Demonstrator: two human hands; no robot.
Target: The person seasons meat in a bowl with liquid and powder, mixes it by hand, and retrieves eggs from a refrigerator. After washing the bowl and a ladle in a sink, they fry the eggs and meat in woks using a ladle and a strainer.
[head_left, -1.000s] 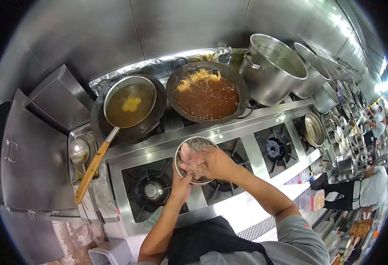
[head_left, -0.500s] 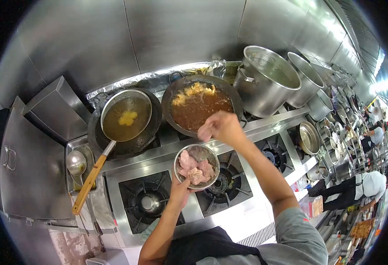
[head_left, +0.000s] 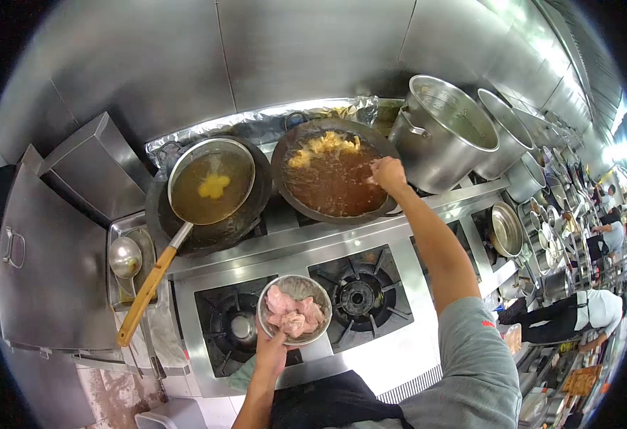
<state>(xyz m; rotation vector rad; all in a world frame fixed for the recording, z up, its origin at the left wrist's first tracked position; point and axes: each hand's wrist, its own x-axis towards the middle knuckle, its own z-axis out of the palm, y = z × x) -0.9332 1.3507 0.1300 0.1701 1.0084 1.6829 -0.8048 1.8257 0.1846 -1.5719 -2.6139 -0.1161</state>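
Observation:
My left hand (head_left: 272, 352) grips the rim of a metal bowl (head_left: 262, 323), with the thumb over its edge. Several pieces of raw pink meat (head_left: 305, 313) lie inside the bowl. My right hand (head_left: 389, 176) is at the right side of a dark wok (head_left: 282, 187) of bubbling brown oil. Its fingers are closed on a piece of raw meat (head_left: 372, 180), mostly hidden and slightly blurred, close to the oil's surface. Golden fried pieces (head_left: 325, 149) float near the wok's far side.
Left of the wok, a long-handled strainer (head_left: 180, 234) rests over a second wok (head_left: 243, 230), with yellow pieces in liquid. A ladle (head_left: 125, 258) lies in a tray further left. Tall pots (head_left: 428, 154) stand at right; burners (head_left: 358, 297) lie in front. People work far right.
My right hand has moved from above the bowl, up and to the right, to the wok's right side with the raw meat. The bowl in my left hand has shifted left and nearer.

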